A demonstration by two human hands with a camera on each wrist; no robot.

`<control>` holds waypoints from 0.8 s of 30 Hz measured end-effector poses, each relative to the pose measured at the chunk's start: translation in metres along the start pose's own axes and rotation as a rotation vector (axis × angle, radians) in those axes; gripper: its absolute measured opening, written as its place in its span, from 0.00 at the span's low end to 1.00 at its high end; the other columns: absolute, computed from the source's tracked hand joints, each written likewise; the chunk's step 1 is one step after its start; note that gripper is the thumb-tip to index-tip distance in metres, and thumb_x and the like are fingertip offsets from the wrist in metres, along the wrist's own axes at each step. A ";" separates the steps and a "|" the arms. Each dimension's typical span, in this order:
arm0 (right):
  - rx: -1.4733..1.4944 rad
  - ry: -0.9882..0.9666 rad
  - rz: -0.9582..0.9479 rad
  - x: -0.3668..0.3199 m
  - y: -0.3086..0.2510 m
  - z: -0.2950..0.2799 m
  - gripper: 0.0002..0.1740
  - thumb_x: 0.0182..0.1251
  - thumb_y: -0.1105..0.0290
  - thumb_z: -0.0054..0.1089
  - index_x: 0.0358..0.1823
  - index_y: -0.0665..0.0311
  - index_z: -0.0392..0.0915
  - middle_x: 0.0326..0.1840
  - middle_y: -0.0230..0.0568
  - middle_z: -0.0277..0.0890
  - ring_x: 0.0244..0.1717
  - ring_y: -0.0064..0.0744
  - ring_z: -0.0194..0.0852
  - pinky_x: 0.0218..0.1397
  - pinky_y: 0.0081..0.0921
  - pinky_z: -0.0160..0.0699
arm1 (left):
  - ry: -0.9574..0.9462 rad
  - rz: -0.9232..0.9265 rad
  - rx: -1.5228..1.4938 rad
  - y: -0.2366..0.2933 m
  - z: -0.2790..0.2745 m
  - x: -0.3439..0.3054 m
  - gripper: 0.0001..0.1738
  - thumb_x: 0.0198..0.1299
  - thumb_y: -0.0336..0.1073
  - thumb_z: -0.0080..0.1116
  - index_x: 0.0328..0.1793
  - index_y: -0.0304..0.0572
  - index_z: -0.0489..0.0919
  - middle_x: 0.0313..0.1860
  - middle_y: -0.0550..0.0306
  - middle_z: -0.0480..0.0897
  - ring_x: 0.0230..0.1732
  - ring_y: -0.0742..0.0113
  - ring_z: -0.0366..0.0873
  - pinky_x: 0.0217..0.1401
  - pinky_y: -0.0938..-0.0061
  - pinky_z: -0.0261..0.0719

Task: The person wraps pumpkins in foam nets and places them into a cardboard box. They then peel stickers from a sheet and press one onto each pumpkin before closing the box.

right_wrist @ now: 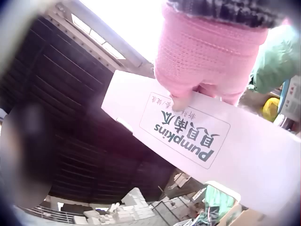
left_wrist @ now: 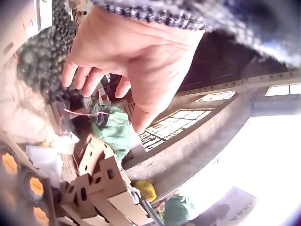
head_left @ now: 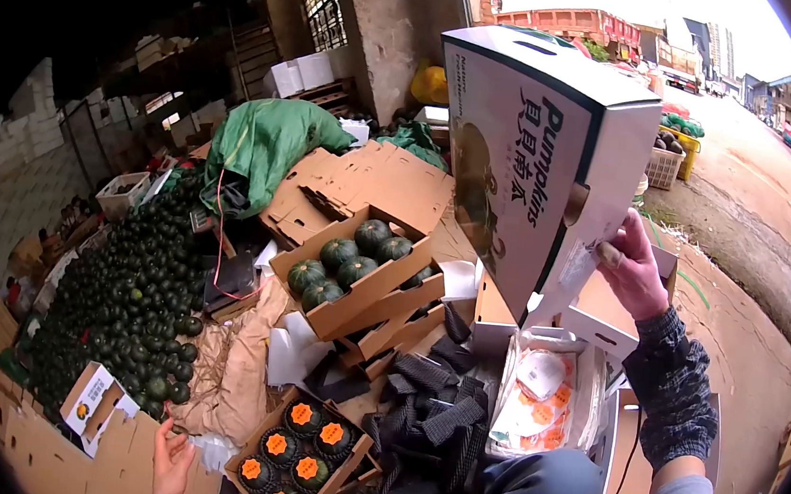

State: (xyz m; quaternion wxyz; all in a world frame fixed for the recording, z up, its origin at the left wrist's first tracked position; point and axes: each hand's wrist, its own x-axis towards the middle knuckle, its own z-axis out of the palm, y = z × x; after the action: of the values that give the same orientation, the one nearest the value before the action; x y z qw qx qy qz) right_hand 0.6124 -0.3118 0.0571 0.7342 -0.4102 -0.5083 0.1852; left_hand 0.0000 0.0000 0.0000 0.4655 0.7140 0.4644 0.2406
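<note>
My right hand (head_left: 636, 270), in a pink knitted glove with bare fingertips, holds up a white carton (head_left: 519, 154) lettered "Pumpkins" by its side edge. The carton is tilted in the air. In the right wrist view, the thumb lies on the carton's printed side panel (right_wrist: 188, 134). My left hand (head_left: 172, 464) is bare and holds nothing; its fingers are spread and slightly bent in the left wrist view. Nearest to it stands an open cardboard box (head_left: 237, 475) of dark green pumpkins with orange stickers (head_left: 305, 415).
A big heap of small dark green pumpkins (head_left: 128, 307) spreads at left. Stacked open boxes (head_left: 364, 325) hold larger green pumpkins. Black corrugated strips (head_left: 438, 403) lie before my knees, beside a tray of orange stickers (head_left: 546, 414). Behind is a green sack (head_left: 272, 140).
</note>
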 end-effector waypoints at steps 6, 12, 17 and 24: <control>0.623 -0.309 0.199 -0.013 0.030 0.164 0.38 0.55 0.83 0.68 0.68 0.61 0.65 0.61 0.45 0.74 0.63 0.42 0.73 0.62 0.41 0.77 | -0.474 0.179 -0.818 0.043 0.075 0.021 0.54 0.58 0.71 0.55 0.83 0.62 0.44 0.73 0.45 0.67 0.73 0.48 0.65 0.74 0.47 0.66; 0.781 -0.498 0.310 -0.003 0.066 0.256 0.39 0.56 0.82 0.71 0.70 0.62 0.65 0.64 0.48 0.73 0.66 0.48 0.73 0.66 0.46 0.77 | 0.205 0.350 -0.976 0.028 0.037 0.013 0.44 0.69 0.57 0.56 0.83 0.58 0.47 0.75 0.56 0.65 0.75 0.61 0.61 0.75 0.55 0.62; 0.358 -0.666 0.288 0.013 0.086 0.292 0.28 0.64 0.83 0.61 0.66 0.64 0.66 0.56 0.42 0.78 0.56 0.33 0.79 0.63 0.32 0.77 | 0.822 1.047 0.512 0.052 -0.023 -0.048 0.72 0.38 0.57 0.81 0.83 0.69 0.40 0.81 0.36 0.47 0.81 0.41 0.46 0.80 0.39 0.43; -0.112 -1.169 0.109 0.014 0.110 0.334 0.18 0.63 0.81 0.63 0.55 0.67 0.76 0.51 0.38 0.81 0.52 0.32 0.81 0.58 0.29 0.78 | 0.059 1.005 0.683 0.073 -0.008 -0.083 0.39 0.46 0.43 0.77 0.66 0.80 0.72 0.66 0.40 0.65 0.65 0.42 0.70 0.69 0.42 0.65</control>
State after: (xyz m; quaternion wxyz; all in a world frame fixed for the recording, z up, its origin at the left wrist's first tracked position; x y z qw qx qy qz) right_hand 0.3343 -0.0983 0.0270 0.2989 -0.3037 -0.8159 0.3908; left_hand -0.0120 -0.0801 0.0762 0.0265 0.9478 0.1339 0.2881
